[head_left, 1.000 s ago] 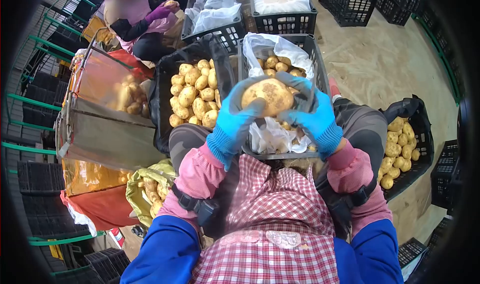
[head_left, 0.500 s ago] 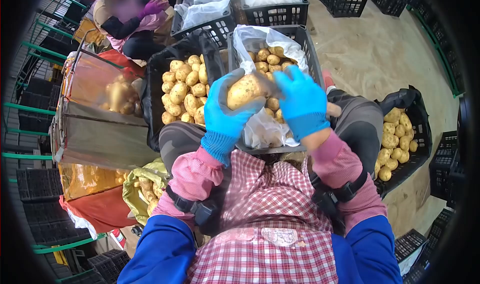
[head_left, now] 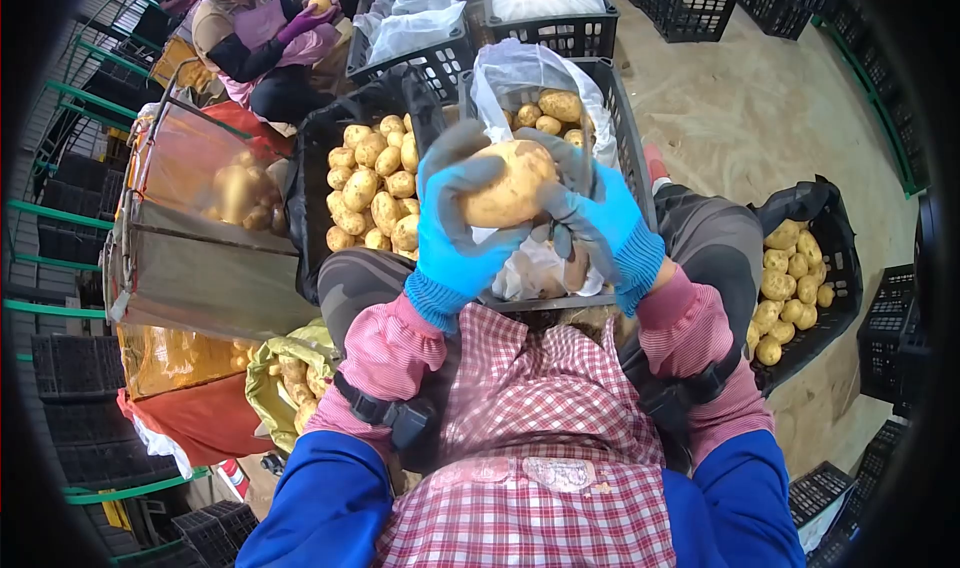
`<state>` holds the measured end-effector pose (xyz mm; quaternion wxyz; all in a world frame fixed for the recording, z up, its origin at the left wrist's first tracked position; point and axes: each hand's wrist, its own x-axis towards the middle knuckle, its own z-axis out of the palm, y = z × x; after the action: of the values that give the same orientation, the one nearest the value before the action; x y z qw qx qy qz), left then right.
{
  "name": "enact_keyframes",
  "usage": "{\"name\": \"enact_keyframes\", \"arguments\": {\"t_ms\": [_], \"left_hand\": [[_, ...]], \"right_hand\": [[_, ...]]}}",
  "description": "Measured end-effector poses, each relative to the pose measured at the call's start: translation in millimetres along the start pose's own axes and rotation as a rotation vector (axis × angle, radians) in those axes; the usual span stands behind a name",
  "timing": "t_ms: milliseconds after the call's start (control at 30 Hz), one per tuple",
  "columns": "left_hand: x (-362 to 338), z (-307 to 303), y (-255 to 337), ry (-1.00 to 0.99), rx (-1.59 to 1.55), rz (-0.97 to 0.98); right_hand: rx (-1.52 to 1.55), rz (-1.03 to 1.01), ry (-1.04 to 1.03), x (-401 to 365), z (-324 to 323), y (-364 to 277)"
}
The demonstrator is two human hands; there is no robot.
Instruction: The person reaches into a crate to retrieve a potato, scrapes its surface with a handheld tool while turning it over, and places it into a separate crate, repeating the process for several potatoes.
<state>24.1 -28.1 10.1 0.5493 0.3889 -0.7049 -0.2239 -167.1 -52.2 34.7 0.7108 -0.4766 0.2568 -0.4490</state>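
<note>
A large potato is held above the crate in front of me. My left hand, in a blue glove with grey fingers, is closed around its left side. On the potato's right side, my right hand presses its gloved fingertips; some of those fingers are smeared by motion. Below my hands, a grey crate lined with white film holds more potatoes, partly hidden by my gloves.
To the left, a black-lined crate holds several potatoes; another lined crate of potatoes lies right of my leg. A netted frame and a yellow-green sack stand farther left. A co-worker sits at upper left, holding a potato.
My right hand has turned and lowered, its fingers now against the potato's right side. The potato has been turned in my left hand. The co-worker's hands now show a potato.
</note>
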Motion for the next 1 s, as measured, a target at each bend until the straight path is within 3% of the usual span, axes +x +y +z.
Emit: {"name": "enact_keyframes", "arguments": {"t_ms": [67,100,200,333,400,467,700,800,900,1000], "left_hand": [[1.4,3.4,14.3,0.057,-0.063,-0.207],[1.5,3.4,13.8,0.021,-0.297,-0.364],[4.4,-1.9,23.5,-0.022,-0.476,-0.590],[-2.2,3.1,22.1,-0.012,-0.303,-0.500],[-2.2,5.4,25.2,-0.008,-0.158,-0.471],[-4.8,7.7,27.1,-0.003,-0.166,-0.488],[-12.7,9.8,21.9,-0.024,-0.186,-0.390],[-16.4,10.3,16.4,0.072,-0.132,-0.326],[-14.7,4.3,2.6,0.086,-0.059,-0.061],[-14.2,6.3,11.2,0.080,-0.013,-0.029]], "right_hand": [[-0.044,0.029,-0.038,-2.9,-7.5,-5.0],[-0.046,0.017,-0.024,-3.8,-6.3,-6.0],[0.051,0.036,0.052,-1.4,-10.4,6.9],[-0.130,-0.051,0.089,-1.0,-15.1,6.0],[-0.376,-0.308,0.152,3.6,-7.7,22.6],[-0.471,-0.397,0.198,5.3,-1.9,31.5],[-0.180,-0.107,0.337,-0.5,-8.3,25.6],[-0.142,-0.032,0.230,-2.6,-8.7,11.8],[-0.109,-0.067,0.094,-2.9,-3.9,14.8],[-0.085,-0.010,0.023,-4.5,-3.7,9.6]]}}
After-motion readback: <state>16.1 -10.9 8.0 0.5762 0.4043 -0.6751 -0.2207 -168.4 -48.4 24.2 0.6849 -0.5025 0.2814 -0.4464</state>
